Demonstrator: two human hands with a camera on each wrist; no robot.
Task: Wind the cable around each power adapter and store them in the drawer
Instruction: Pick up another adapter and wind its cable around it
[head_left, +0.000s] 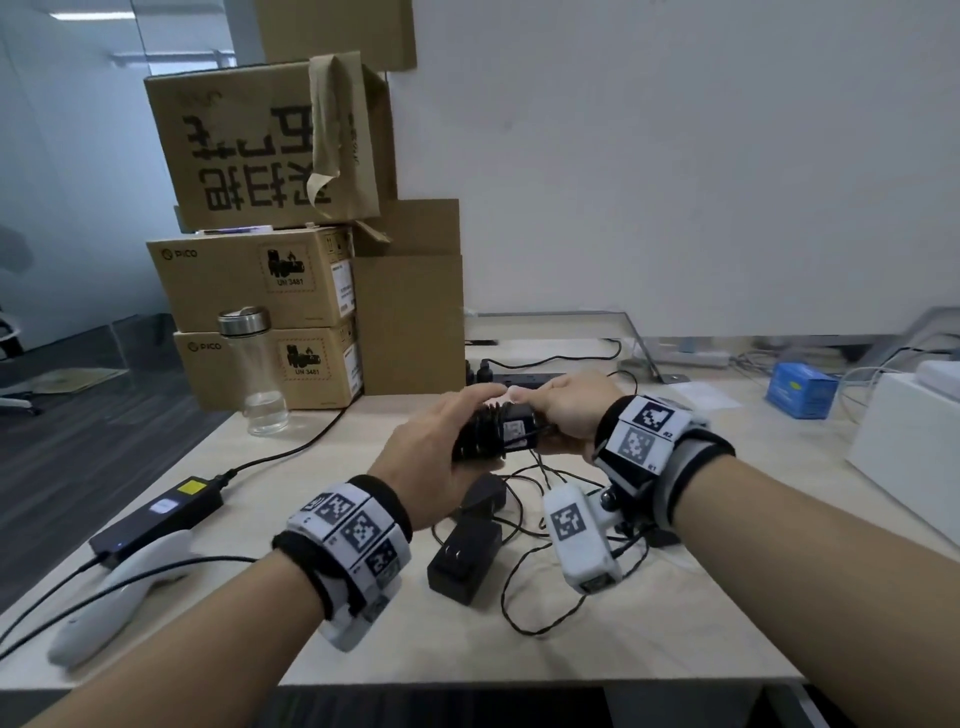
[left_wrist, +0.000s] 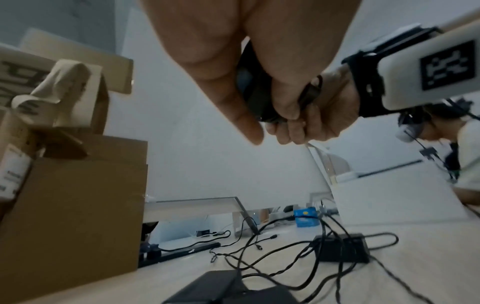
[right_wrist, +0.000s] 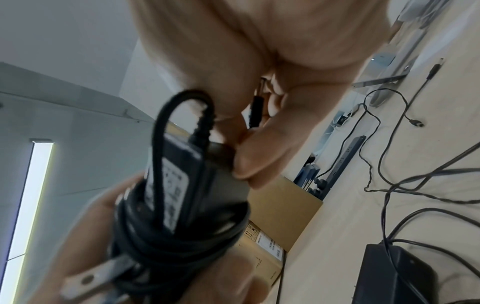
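The power adapter (head_left: 511, 428) was up off the table (head_left: 467, 649), held between your two hands above its middle, its cable (right_wrist: 179, 244) already coiled in several turns round the body near the prongs (right_wrist: 88, 281). Your left hand (head_left: 436, 457) curled round the wound end; your right hand (head_left: 569, 410) gripped the other end, fingers (right_wrist: 262, 158) pressed to the casing, with the barrel plug (right_wrist: 257, 111) tucked inside them. The risk I saw lay in that free tail: had you let the plug go before tucking it under a turn, the coil would likely have sprung loose. Below, two more adapters (head_left: 465, 558) lay near the table's front edge in tangled leads (head_left: 524, 613); lowering your hands could have snagged those. No drawer was in view.
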